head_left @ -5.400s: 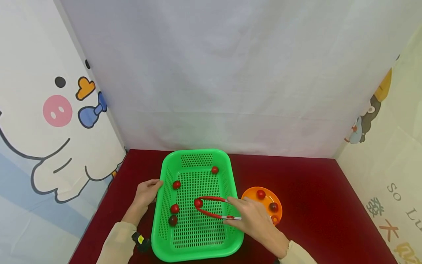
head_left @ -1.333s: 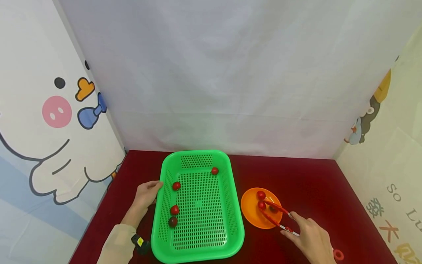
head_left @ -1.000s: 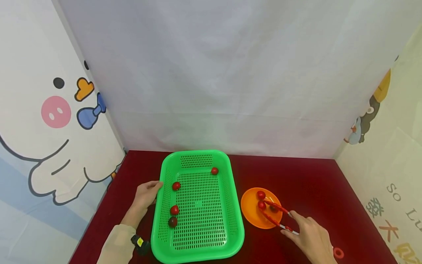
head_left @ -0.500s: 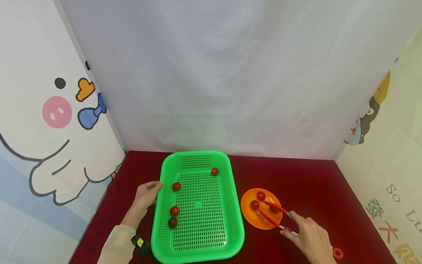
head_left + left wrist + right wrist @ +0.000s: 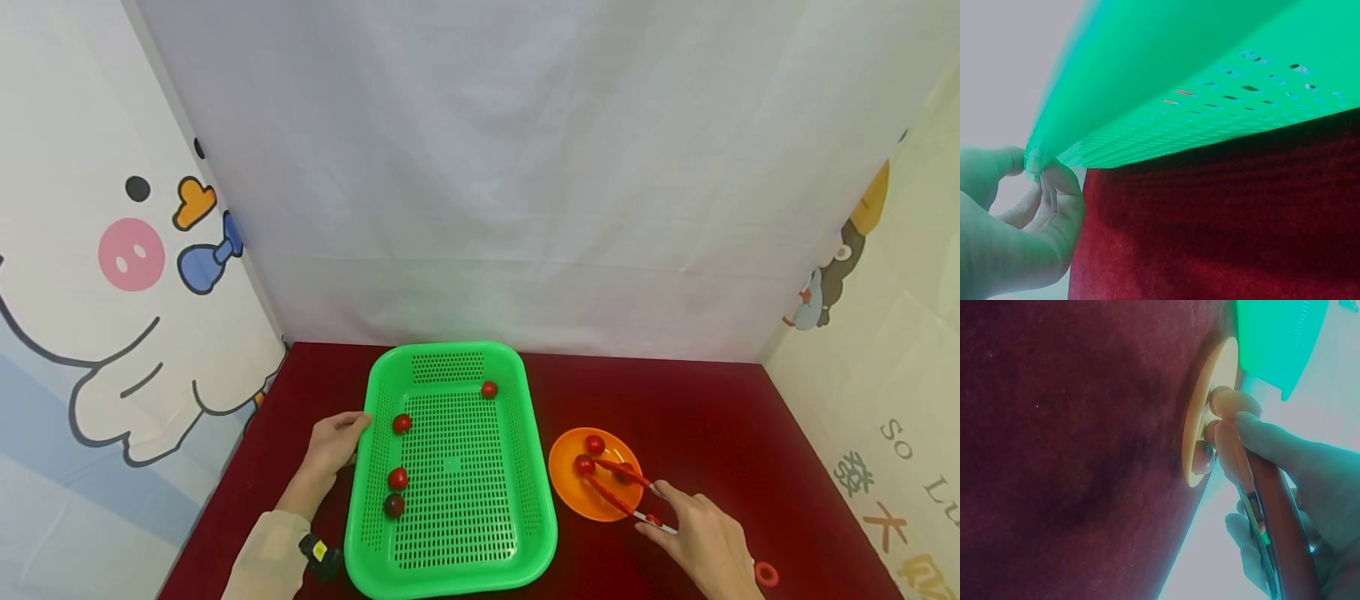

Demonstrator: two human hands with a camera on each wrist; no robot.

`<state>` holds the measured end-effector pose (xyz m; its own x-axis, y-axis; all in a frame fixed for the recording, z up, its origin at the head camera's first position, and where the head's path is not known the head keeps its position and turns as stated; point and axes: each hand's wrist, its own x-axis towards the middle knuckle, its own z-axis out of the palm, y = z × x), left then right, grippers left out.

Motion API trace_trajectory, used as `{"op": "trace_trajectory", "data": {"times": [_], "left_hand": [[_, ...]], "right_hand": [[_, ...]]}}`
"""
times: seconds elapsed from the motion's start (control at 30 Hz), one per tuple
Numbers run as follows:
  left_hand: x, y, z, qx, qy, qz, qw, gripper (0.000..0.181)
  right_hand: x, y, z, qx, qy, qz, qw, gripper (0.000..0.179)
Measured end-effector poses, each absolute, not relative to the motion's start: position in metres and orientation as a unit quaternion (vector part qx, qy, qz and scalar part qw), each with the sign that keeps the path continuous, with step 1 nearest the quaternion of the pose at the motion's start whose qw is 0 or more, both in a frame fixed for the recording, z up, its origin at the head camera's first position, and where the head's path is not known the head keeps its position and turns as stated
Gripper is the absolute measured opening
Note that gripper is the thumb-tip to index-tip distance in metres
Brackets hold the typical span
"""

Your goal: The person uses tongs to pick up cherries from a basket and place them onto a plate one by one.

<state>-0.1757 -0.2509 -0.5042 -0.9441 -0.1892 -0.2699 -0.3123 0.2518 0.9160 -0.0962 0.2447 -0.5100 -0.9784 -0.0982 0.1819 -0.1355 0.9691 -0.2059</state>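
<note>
In the head view, my left hand [image 5: 335, 442] pinches the left rim of a green basket [image 5: 546, 533]; the left wrist view shows thumb and fingers on its edge. My right hand [image 5: 705, 537] holds red-tipped tongs [image 5: 611, 497] over an orange plate [image 5: 573, 498]. The tongs' arms stand apart, their tips beside a cherry tomato [image 5: 585, 465] on the plate. Behind it lies a second tomato [image 5: 595, 444], and a darker one [image 5: 624, 472] is partly hidden by the tongs. In the right wrist view, fingers and thumb wrap the tongs [image 5: 1282, 519].
Several tomatoes are spread in the basket, among them a red one [image 5: 402, 423] and a dark one [image 5: 393, 505]. A dark red cloth [image 5: 675, 400] covers the table. White curtains [image 5: 480, 167] close off the back and sides.
The right hand has carried a tomato in the tongs from the basket to the plate. The tongs have let go, and that tomato has rolled slightly left. The left hand has stayed put.
</note>
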Motion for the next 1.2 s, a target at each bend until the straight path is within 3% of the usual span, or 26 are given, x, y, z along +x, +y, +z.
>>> {"op": "trace_trajectory", "data": {"times": [0.33,0.93,1.2], "left_hand": [[-0.176,-0.250,-0.502,-0.162,0.789,0.590,0.053,0.051],[-0.175,-0.249,-0.501,-0.161,0.789,0.591,0.052,0.050],[-0.175,-0.249,-0.501,-0.161,0.788,0.592,0.052,0.050]], "right_hand": [[-0.096,0.245,-0.509,0.056,-0.989,0.108,0.079,0.064],[-0.099,0.240,-0.498,0.089,-0.973,0.132,0.169,0.058],[-0.107,0.234,-0.485,0.077,-0.976,0.155,0.130,0.060]]}}
